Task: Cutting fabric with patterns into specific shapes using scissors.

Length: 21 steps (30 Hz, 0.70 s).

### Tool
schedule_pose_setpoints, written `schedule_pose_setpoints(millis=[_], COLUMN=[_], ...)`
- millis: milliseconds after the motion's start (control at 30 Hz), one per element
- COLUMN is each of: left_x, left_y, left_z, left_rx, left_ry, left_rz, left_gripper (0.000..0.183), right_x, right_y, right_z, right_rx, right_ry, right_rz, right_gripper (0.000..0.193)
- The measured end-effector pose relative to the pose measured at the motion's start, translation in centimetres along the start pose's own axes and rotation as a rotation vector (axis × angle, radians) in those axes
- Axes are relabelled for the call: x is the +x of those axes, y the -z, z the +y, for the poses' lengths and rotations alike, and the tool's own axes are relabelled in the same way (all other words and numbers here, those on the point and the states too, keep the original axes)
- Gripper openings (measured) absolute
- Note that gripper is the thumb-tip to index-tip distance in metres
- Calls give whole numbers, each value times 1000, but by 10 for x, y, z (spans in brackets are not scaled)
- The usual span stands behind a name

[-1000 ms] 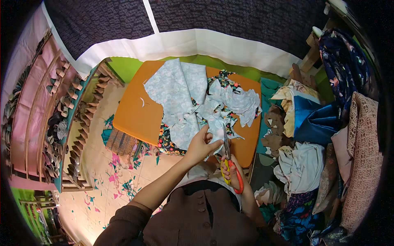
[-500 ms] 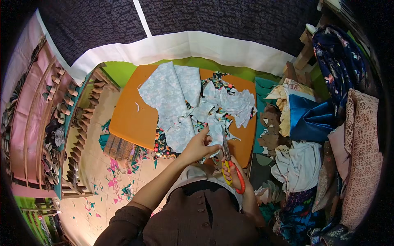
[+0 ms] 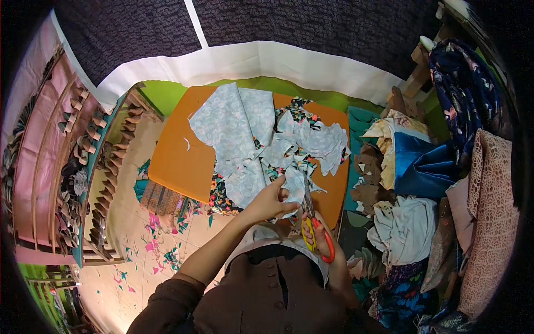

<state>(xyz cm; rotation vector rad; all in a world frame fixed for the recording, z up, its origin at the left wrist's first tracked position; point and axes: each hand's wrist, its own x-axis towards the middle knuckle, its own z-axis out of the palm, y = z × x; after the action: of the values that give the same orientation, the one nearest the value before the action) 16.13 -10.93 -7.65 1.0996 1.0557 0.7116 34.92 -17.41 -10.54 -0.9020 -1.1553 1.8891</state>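
My left hand (image 3: 270,201) pinches a small pale piece of floral cloth (image 3: 293,185) near the front edge of the orange table. My right hand (image 3: 321,231) is wrapped round the scissors (image 3: 324,256), which have one yellow and one red handle. Their metal blades point away from me, along the right side of the held piece; whether they are cutting into it I cannot tell. Just beyond lies a large floral cloth (image 3: 222,119), pale side up, its dark flowered side showing at the folds. A heap of pale cut pieces (image 3: 322,143) rests at its right.
The orange table (image 3: 175,147) holds the cloth. Racks with wooden shoe forms (image 3: 114,161) stand at left. Teal and pink scraps (image 3: 161,253) litter the floor. Folded fabrics crowd the right, including blue satin (image 3: 423,164) and white cloth (image 3: 409,228). A dark curtain (image 3: 311,30) hangs behind.
My hands stay almost in place; the scissors have shifted very slightly. The held cloth piece lies a little flatter and wider in view. The whole view has tilted a little.
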Motion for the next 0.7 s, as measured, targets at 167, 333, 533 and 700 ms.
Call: schedule_pose_setpoints(millis=[167, 333, 533, 700], left_x=[1, 2, 15, 20], left_y=[5, 7, -1, 4], left_z=[0, -4, -12, -25], left_rx=[56, 166, 131, 176], left_ry=[37, -64, -98, -140], left_rz=[-13, 10, 204, 234], left_gripper=[59, 44, 31, 35], right_x=[1, -3, -1, 1], right_y=[5, 9, 15, 11], right_z=[-8, -14, -12, -4], right_rx=[99, -5, -93, -189], right_ry=[-157, -173, -103, 19], right_rz=[8, 5, 15, -29], right_gripper=[61, 60, 59, 58])
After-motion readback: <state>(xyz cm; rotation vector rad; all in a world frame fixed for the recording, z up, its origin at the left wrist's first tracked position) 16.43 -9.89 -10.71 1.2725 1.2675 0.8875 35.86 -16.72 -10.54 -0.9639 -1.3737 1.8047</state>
